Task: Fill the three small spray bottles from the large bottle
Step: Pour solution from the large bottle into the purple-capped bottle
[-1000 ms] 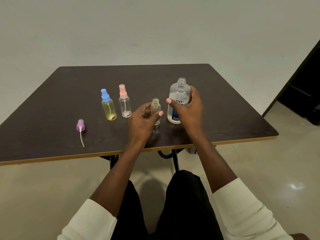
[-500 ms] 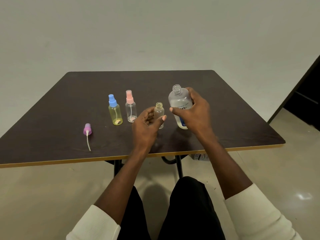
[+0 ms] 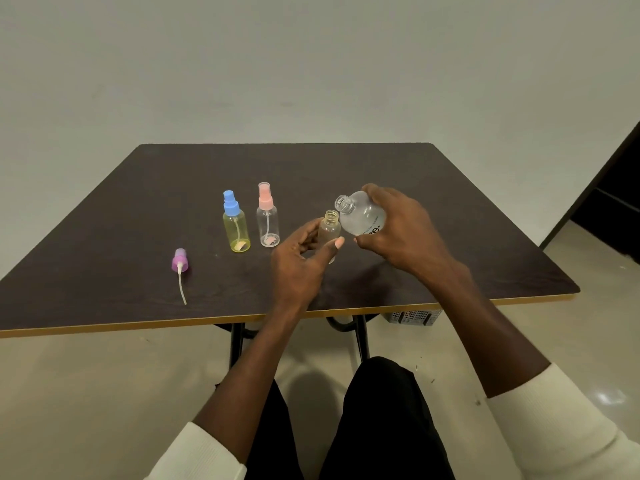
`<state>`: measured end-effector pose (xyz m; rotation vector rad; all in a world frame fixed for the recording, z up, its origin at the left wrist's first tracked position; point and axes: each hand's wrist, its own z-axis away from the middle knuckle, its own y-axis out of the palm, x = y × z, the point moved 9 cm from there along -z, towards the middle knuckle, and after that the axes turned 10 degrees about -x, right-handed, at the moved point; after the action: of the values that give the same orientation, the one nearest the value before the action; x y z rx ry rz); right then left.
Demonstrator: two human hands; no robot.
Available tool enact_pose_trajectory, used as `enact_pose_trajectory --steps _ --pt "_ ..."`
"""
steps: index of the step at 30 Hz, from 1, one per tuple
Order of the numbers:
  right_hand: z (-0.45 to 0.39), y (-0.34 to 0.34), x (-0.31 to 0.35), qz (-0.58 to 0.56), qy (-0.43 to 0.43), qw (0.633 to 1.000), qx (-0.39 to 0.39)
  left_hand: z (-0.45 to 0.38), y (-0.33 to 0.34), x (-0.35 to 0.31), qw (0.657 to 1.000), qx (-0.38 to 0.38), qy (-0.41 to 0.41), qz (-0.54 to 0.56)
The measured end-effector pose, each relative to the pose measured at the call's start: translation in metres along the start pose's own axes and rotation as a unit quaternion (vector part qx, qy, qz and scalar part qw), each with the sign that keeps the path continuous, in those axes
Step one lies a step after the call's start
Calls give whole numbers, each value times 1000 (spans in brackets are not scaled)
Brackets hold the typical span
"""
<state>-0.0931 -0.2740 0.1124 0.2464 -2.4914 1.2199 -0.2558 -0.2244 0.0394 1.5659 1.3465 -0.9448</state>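
Large bottle (image 3: 363, 216) now tilted in right hand (image 3: 401, 233), neck nearing uncapped small bottle (image 3: 329, 232) gripped by left-hand fingers (image 3: 311, 233).

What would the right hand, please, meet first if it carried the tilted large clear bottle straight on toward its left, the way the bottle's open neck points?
Probably the small uncapped clear bottle held by the left hand. The right hand tilts the large clear bottle, its neck just above that open mouth; depth is hard to judge.
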Motion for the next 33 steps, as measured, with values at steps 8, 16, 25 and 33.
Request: enact_pose_trajectory --steps 8,16,25,33 --pt "-3 -1 4 45 -33 998 1 0 0 1 1000 5 -14 15" --pt "-4 -3 7 62 -54 996 19 1 0 -3 1000 4 -4 13" --pt "-5 -4 12 66 -68 995 26 1 1 -3 1000 13 9 9" --pt "-5 -4 11 62 -67 995 27 1 1 -1 1000 14 12 -12"
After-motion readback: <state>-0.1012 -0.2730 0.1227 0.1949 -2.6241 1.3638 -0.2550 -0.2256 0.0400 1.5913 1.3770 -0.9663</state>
